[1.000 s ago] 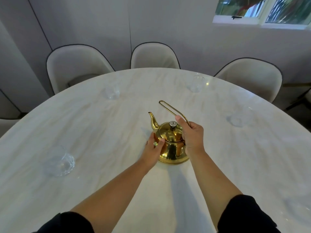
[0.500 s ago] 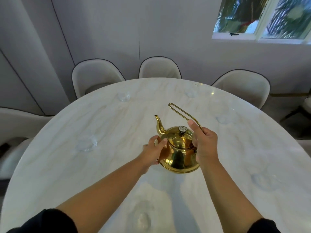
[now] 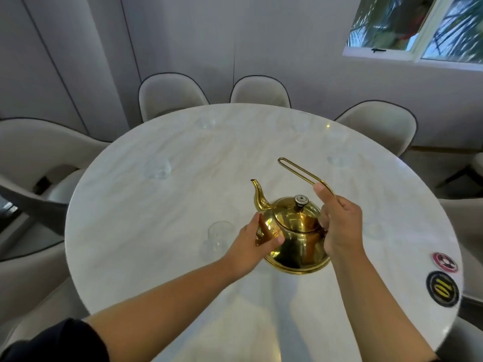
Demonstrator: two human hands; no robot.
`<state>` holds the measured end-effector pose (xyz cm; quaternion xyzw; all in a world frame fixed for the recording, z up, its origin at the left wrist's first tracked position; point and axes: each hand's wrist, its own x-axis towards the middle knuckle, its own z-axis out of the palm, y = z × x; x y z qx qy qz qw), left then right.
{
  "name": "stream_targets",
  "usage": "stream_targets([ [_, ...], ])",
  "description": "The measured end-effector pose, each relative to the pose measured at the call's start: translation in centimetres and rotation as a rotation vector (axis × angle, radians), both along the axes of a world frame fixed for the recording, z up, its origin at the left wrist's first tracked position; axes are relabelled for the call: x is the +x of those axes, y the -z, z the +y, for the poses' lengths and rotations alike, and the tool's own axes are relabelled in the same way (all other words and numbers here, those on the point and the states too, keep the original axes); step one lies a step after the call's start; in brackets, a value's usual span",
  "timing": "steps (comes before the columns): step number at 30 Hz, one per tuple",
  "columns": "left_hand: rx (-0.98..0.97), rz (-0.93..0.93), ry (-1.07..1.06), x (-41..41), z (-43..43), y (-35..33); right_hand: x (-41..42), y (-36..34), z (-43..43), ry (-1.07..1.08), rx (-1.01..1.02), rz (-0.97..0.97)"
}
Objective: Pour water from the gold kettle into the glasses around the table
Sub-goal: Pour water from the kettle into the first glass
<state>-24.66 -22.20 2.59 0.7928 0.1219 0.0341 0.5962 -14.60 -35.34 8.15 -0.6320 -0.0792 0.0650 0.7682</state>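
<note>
The kettle (image 3: pixel 295 239) is over the middle of the round marble counter (image 3: pixel 156 231), nearer the person's side; whether its base touches the top cannot be told. Its spout (image 3: pixel 258 195) points up and to the far left, away from the person. The wire handle (image 3: pixel 295 169) runs the same way, a long loop slanting to the far left above the lid knob (image 3: pixel 300 200).

The right hand (image 3: pixel 339 220) grips the near end of the handle, thumb laid along the wire. The left hand (image 3: pixel 251 241) lies against the kettle's left side below the spout, fingers fairly straight and touching the metal.

A glass (image 3: pixel 218 237) stands just left of the left hand. More glasses, faint and blurred, sit well apart round the rim (image 3: pixel 159 169) (image 3: pixel 206 122) (image 3: pixel 335 160). Two round discs, pink (image 3: pixel 444 262) and black (image 3: pixel 442 288), lie at the right edge. Pale chairs (image 3: pixel 170 96) ring the counter.
</note>
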Motion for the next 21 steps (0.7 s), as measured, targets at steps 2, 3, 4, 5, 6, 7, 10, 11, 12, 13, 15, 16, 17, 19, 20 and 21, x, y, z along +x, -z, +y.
stream_targets([
  [2, 0.078, -0.013, -0.017, -1.5, -0.8, 1.0, -1.1, 0.4, -0.9, -0.012, 0.0, 0.013],
  [3, 0.126, -0.007, -0.034, -2.2, -1.1, 1.2, -1.7, 0.6, -1.3, -0.019, -0.003, 0.015],
  [4, 0.198, -0.011, -0.043, -2.8, -1.4, 1.3, -2.3, 0.8, -1.6, -0.026, -0.005, 0.014],
  [5, 0.301, -0.038, -0.032, -3.3, -1.4, 1.5, -2.8, 1.0, -1.9, -0.033, -0.008, 0.012],
  [6, 0.404, -0.084, 0.001, -3.7, -1.4, 1.7, -3.3, 1.2, -2.1, -0.042, -0.011, 0.008],
  [7, 0.486, -0.133, 0.047, -4.0, -1.3, 1.9, -3.8, 1.4, -2.2, -0.053, -0.016, 0.002],
  [10, 0.616, -0.156, 0.201, -4.5, -0.6, 2.3, -4.9, 2.0, -2.2, -0.081, -0.055, -0.019],
  [11, 0.633, -0.151, 0.241, -4.6, -0.4, 2.4, -5.2, 2.2, -2.2, -0.083, -0.083, -0.021],
  [12, 0.642, -0.146, 0.269, -4.8, -0.3, 2.6, -5.5, 2.3, -2.1, -0.082, -0.106, -0.019],
  [13, 0.64, -0.145, 0.287, -4.9, -0.1, 2.8, -5.6, 2.5, -2.0, -0.079, -0.119, -0.011],
  [15, 0.611, -0.138, 0.303, -5.2, 0.0, 3.1, -6.0, 2.8, -1.7, -0.077, -0.133, 0.004],
  [16, 0.595, -0.138, 0.307, -5.4, 0.1, 3.3, -6.3, 3.0, -1.6, -0.074, -0.142, 0.005],
  [17, 0.578, -0.139, 0.313, -5.5, 0.1, 3.6, -6.5, 3.1, -1.4, -0.069, -0.154, 0.002],
  [19, 0.561, -0.137, 0.327, -5.8, 0.3, 4.1, -6.7, 3.4, -1.2, -0.067, -0.179, 0.004],
  [20, 0.567, -0.133, 0.334, -5.8, 0.5, 4.3, -6.8, 3.5, -1.0, -0.068, -0.191, 0.01],
  [21, 0.579, -0.128, 0.344, -5.9, 0.6, 4.5, -6.9, 3.6, -0.8, -0.07, -0.201, 0.017],
])
